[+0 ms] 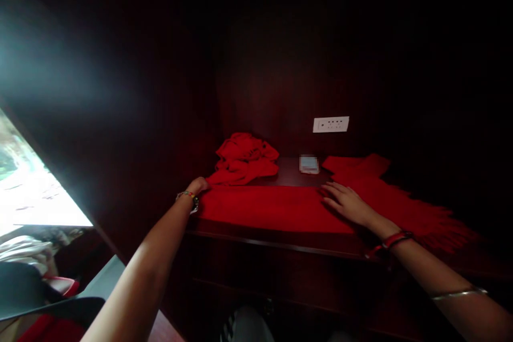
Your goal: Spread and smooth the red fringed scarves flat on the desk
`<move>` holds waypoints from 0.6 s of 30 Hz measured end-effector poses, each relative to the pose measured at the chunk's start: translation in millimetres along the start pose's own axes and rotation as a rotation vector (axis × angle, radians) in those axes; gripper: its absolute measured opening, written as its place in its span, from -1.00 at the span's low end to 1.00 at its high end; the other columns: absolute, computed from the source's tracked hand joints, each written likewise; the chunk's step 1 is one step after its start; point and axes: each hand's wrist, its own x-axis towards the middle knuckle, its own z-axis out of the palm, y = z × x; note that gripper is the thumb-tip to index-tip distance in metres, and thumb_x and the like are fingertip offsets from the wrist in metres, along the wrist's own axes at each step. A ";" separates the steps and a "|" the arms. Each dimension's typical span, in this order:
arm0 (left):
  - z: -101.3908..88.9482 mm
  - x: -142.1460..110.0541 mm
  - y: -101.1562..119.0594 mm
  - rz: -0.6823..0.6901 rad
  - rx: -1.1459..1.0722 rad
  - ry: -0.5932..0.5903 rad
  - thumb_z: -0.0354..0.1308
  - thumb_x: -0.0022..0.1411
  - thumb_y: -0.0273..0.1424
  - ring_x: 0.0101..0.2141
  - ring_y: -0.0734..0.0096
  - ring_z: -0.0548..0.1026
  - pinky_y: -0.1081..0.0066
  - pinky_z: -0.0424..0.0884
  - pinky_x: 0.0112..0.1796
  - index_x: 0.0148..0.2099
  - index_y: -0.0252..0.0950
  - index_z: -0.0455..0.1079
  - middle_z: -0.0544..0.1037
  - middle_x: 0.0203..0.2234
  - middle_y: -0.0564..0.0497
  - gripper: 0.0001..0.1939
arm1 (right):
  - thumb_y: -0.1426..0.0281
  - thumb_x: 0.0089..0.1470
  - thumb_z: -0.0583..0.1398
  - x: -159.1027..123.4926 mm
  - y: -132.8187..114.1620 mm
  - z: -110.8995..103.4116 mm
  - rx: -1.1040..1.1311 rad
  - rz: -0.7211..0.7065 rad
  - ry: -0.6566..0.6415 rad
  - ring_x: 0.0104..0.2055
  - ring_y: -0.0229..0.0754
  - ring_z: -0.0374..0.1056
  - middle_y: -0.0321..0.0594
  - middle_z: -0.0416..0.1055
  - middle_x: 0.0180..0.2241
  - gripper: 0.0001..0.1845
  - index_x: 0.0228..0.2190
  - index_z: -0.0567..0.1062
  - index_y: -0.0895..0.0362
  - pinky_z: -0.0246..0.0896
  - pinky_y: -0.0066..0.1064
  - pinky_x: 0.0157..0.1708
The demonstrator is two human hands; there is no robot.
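Observation:
A long strip of red cloth (260,207) lies flat along the front of a dark wooden shelf. At its left end my left hand (198,186) is closed on the cloth, its fingers partly hidden. My right hand (347,204) rests palm down over the strip's right end, fingers stretched out and apart. Behind the left hand sits a crumpled heap of red fabric (246,157). More red cloth with a fringed edge (401,208) spreads out beside and beyond the right hand.
Toward the back of the shelf (287,171) lies a small phone-like object (309,164), blurred out. A white socket plate (331,124) is fixed to the dark back wall. A tall dark panel (132,117) bounds the left side, with a dark cap (24,288) beyond it.

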 end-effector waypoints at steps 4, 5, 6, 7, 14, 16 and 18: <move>2.0 10.4 -3.9 0.000 -0.028 0.022 0.17 -0.18 -0.52 -0.42 0.39 0.43 0.51 0.31 -0.43 -0.25 -0.39 0.38 0.49 -0.47 -0.02 -0.68 | 0.11 0.09 -0.17 6.1 -29.9 20.6 0.106 -0.089 -0.086 0.10 -0.07 0.02 -0.07 0.13 0.06 -0.44 0.03 0.19 0.13 -0.06 -0.12 0.03; -2.4 11.5 -4.9 0.028 -0.043 0.056 0.14 -0.12 -0.52 -0.38 0.42 0.42 0.53 0.31 -0.41 -0.16 -0.36 0.34 0.49 -0.38 -0.02 -0.63 | 0.11 0.09 -0.18 5.0 -31.8 26.3 0.118 -0.082 -0.098 0.09 -0.07 0.03 -0.07 0.15 0.06 -0.43 0.03 0.20 0.14 -0.06 -0.12 0.03; -7.2 11.5 -5.3 0.060 -0.056 0.095 0.09 -0.05 -0.52 -0.33 0.44 0.42 0.55 0.31 -0.37 -0.06 -0.34 0.28 0.46 -0.28 -0.04 -0.58 | 0.11 0.09 -0.19 3.6 -31.9 31.2 0.126 -0.071 -0.101 0.09 -0.07 0.04 -0.06 0.16 0.05 -0.43 0.02 0.21 0.14 -0.06 -0.11 0.03; -11.5 10.1 -5.1 0.092 -0.070 0.132 0.03 0.01 -0.53 -0.27 0.45 0.40 0.55 0.31 -0.32 0.03 -0.33 0.20 0.42 -0.19 -0.06 -0.53 | 0.11 0.09 -0.19 2.2 -31.1 34.9 0.131 -0.060 -0.098 0.09 -0.07 0.05 -0.07 0.17 0.04 -0.43 0.01 0.22 0.14 -0.06 -0.11 0.03; 8.3 -30.3 4.0 0.195 0.277 0.109 0.02 0.08 -0.21 0.07 -0.19 -0.01 -0.01 0.17 -0.14 0.19 -0.16 -0.06 -0.09 0.17 -0.19 -0.37 | 0.16 0.09 -0.14 0.0 -28.5 35.7 0.128 -0.044 -0.059 0.07 -0.08 0.08 -0.10 0.21 0.01 -0.50 -0.03 0.27 0.11 -0.03 -0.13 0.02; 21.5 -45.8 6.4 0.064 0.330 0.000 -0.01 0.06 -0.08 0.06 -0.29 -0.02 -0.12 0.18 -0.22 0.20 -0.18 -0.09 -0.12 0.16 -0.27 -0.30 | 0.18 0.09 -0.14 0.5 -31.1 31.6 0.132 -0.046 -0.045 0.06 -0.08 0.09 -0.08 0.22 0.01 -0.51 -0.04 0.28 0.12 -0.01 -0.14 0.02; 31.1 -62.2 11.0 0.122 0.397 0.035 -0.09 0.10 -0.06 0.10 -0.27 -0.13 -0.21 0.07 -0.17 0.19 -0.19 -0.04 -0.14 0.17 -0.26 -0.35 | 0.20 0.10 -0.14 0.7 -34.0 26.0 0.142 -0.051 -0.025 0.07 -0.09 0.08 -0.05 0.22 0.01 -0.51 -0.03 0.27 0.15 -0.02 -0.16 0.02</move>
